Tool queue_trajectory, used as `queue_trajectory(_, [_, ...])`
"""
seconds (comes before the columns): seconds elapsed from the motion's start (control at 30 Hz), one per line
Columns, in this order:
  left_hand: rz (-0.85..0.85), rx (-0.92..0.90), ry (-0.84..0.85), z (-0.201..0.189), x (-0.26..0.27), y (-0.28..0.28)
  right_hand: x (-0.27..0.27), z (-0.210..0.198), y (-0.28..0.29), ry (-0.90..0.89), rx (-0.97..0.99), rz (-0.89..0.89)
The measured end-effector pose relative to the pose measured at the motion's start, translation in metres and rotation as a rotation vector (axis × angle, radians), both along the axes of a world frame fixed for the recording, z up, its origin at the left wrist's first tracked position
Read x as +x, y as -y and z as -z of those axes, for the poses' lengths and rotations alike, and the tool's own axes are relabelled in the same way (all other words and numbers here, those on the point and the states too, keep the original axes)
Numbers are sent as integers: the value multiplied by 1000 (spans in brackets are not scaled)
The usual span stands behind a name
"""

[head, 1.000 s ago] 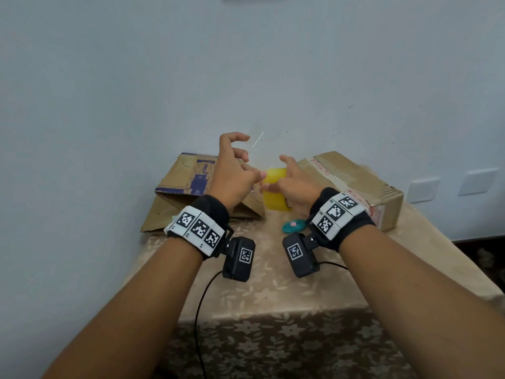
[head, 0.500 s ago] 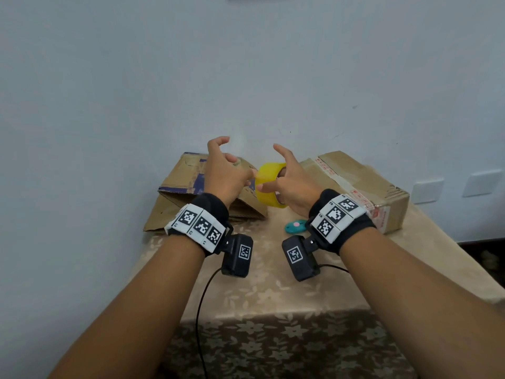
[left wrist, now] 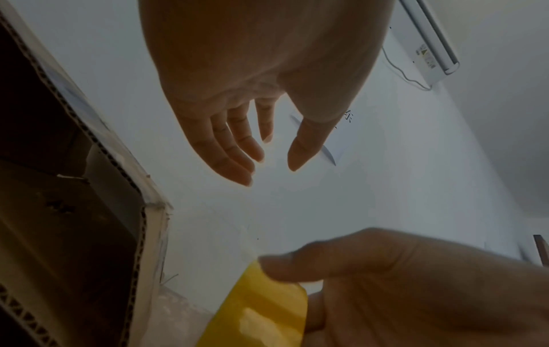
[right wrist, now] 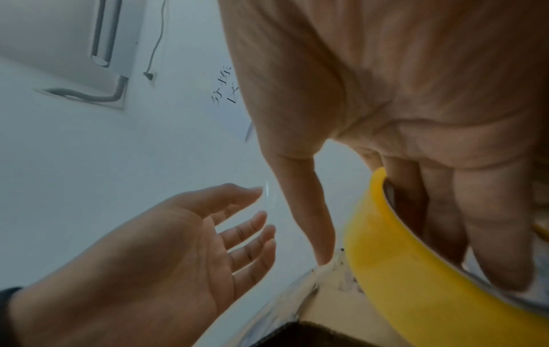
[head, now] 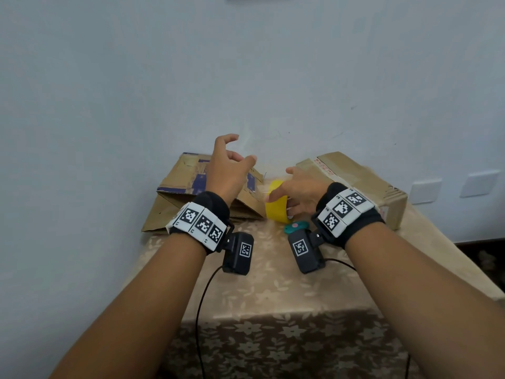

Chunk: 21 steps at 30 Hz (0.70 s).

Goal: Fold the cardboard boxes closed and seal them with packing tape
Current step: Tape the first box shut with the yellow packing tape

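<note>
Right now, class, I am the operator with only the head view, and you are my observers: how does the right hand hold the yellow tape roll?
Observer: In the right wrist view, the right hand has its fingers passed through the core of the tape roll.
Operator: Does the left hand hold anything?
Observer: No. The left wrist view shows the left hand with a bare palm and loosely spread fingers, touching nothing.
Operator: Is the left box open?
Observer: Yes. The left wrist view looks into the left box through an open end, with corrugated edges around a dark inside.
</note>
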<state>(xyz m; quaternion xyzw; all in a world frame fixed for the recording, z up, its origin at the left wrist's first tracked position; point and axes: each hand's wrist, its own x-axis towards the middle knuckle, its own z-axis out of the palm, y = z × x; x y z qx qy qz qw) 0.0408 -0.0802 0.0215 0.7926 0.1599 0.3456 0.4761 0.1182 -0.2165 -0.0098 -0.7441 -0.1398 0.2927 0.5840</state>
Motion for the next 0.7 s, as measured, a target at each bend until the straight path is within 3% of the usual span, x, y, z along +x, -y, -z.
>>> queue_trajectory(0.17, [22,41,-4,1,5,8,-9,-27,18,121,-121,-5])
queue_trajectory(0.43, [99,72,-80,2,14,26,-2,-51,40,244,-127,101])
queue_trajectory(0.6, [129,76,-91,-1,22,36,19,-46,54,491,-67,287])
queue_trajectory(0.7, [136,87,-103,-3,29,41,32,-35,57,580,-240,364])
